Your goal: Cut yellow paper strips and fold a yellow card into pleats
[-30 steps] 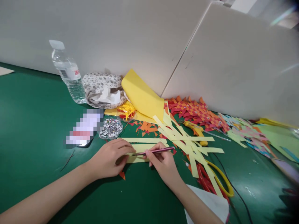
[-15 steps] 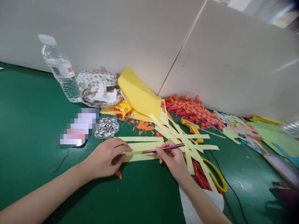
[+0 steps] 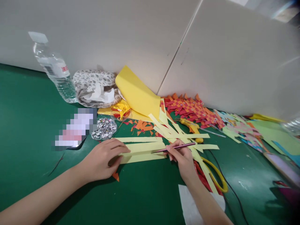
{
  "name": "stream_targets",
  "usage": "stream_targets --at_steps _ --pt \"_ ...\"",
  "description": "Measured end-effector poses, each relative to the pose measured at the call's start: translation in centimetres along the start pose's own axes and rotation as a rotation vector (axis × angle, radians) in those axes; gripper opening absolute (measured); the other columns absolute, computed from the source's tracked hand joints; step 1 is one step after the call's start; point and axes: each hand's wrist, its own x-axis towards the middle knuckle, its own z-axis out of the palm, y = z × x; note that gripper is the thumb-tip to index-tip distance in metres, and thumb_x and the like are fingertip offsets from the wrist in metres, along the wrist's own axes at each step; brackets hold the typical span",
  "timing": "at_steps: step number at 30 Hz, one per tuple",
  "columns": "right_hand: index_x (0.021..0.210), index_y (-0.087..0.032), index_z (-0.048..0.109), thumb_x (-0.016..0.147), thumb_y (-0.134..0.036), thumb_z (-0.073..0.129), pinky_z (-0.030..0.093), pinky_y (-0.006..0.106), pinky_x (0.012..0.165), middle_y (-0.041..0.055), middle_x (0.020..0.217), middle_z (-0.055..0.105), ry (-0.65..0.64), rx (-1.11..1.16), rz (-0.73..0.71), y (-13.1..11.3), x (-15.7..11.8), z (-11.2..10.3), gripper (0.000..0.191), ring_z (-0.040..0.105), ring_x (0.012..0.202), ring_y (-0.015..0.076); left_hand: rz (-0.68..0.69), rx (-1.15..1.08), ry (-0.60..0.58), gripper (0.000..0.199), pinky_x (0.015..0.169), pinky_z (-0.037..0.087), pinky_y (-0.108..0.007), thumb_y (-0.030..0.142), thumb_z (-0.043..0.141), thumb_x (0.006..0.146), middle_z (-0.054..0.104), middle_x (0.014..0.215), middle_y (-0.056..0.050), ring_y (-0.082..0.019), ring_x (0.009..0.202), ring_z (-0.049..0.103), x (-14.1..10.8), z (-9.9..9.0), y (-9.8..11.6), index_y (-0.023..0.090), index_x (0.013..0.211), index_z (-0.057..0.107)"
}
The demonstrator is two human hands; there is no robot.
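In the head view, the left hand (image 3: 102, 161) lies palm down, half open with its fingers bent and a gap inside the thumb, its fingertips on the left end of the pale yellow paper (image 3: 142, 151). This paper lies on the green counter (image 3: 145, 197), between the two hands. The right hand (image 3: 181, 156) is closed in a pinch around a slim dark pink tool (image 3: 181, 146) (a pen or something like it), held slantwise with its tip at the paper. Loose pale strips (image 3: 172, 132) cross just beyond the right hand, near a yellow glue gun (image 3: 192, 127). Behind the left hand are a clear container of googly eyes (image 3: 104, 128) and a phone (image 3: 76, 128), its screen blurred.
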Motion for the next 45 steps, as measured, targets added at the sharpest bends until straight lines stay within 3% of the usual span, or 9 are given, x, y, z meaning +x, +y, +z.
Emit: stream_targets --at_steps 12,18,22,24,28,32,38,45 --pt "0.063 -0.020 0.051 0.070 -0.030 0.068 0.024 0.019 0.033 -0.0035 0.046 0.057 0.239 0.011 0.013 0.2 0.8 -2.3 0.021 0.041 0.037 0.0084 0.011 0.003 0.000 0.035 0.082 0.049 -0.035 0.007 0.045 0.080 0.065 0.105 -0.005 -0.020 0.098 0.058 0.0 0.2 0.1 0.021 0.108 0.059" --pt "0.059 -0.020 0.052 0.070 -0.024 0.068 0.031 0.022 0.039 -0.0047 0.044 0.050 0.331 -0.049 -0.095 0.4 1.0 -3.1 0.019 0.047 0.039 0.0107 0.020 -0.001 -0.013 0.036 0.082 0.049 -0.035 0.005 0.045 0.080 0.065 0.106 -0.006 -0.020 0.099 0.057 0.0 0.0 0.0 0.021 0.108 0.059" --pt "0.063 -0.022 0.053 0.072 -0.022 0.067 0.036 0.025 0.044 -0.0048 0.050 0.052 0.400 0.043 -0.246 0.1 0.7 -2.6 0.017 0.047 0.041 0.0111 0.022 -0.001 -0.011 0.036 0.082 0.049 -0.036 0.005 0.045 0.079 0.065 0.106 -0.006 -0.020 0.099 0.057 -0.1 -0.2 0.0 0.021 0.109 0.060" --pt "0.067 -0.022 0.054 0.075 -0.025 0.068 0.037 0.025 0.046 -0.0050 0.050 0.053 0.346 0.080 -0.238 -0.6 0.3 -1.7 0.016 0.046 0.041 0.0109 0.022 -0.002 -0.008 0.036 0.082 0.049 -0.036 0.006 0.046 0.079 0.065 0.106 -0.006 -0.020 0.098 0.058 -0.1 -0.2 0.1 0.021 0.108 0.060" --pt "0.069 -0.021 0.057 0.077 -0.036 0.069 0.034 0.024 0.043 0.0005 0.058 0.063 0.048 -0.017 -0.108 -2.8 -1.0 1.6 0.021 0.047 0.045 0.0114 0.018 -0.009 -0.009 0.036 0.082 0.049 -0.035 0.005 0.046 0.077 0.065 0.105 -0.006 -0.020 0.097 0.058 -0.1 -0.4 0.2 0.020 0.106 0.060" --pt "0.067 -0.020 0.056 0.076 -0.042 0.068 0.032 0.024 0.043 0.0002 0.060 0.062 -0.169 -0.082 -0.009 -3.9 -1.8 4.9 0.026 0.043 0.044 0.0105 0.008 -0.002 -0.017 0.038 0.083 0.049 -0.035 0.003 0.046 0.074 0.065 0.104 -0.006 -0.020 0.097 0.058 -0.1 -0.5 0.2 0.020 0.105 0.061" --pt "0.070 -0.020 0.055 0.078 -0.042 0.066 0.031 0.023 0.044 -0.0019 0.060 0.056 -0.225 -0.107 -0.009 -2.7 -1.6 6.9 0.025 0.043 0.047 0.0107 0.030 0.007 -0.010 0.042 0.082 0.049 -0.035 0.002 0.044 0.073 0.067 0.101 -0.006 -0.020 0.095 0.059 -0.1 -0.6 0.2 0.021 0.106 0.061" --pt "0.070 -0.019 0.055 0.078 -0.042 0.067 0.031 0.023 0.044 -0.0039 0.057 0.050 -0.184 -0.132 -0.030 -2.2 -1.3 4.7 0.027 0.041 0.047 0.0096 0.039 0.010 0.006 0.038 0.083 0.049 -0.036 0.004 0.045 0.075 0.066 0.103 -0.006 -0.020 0.096 0.058 -0.1 -0.6 0.2 0.020 0.105 0.060"
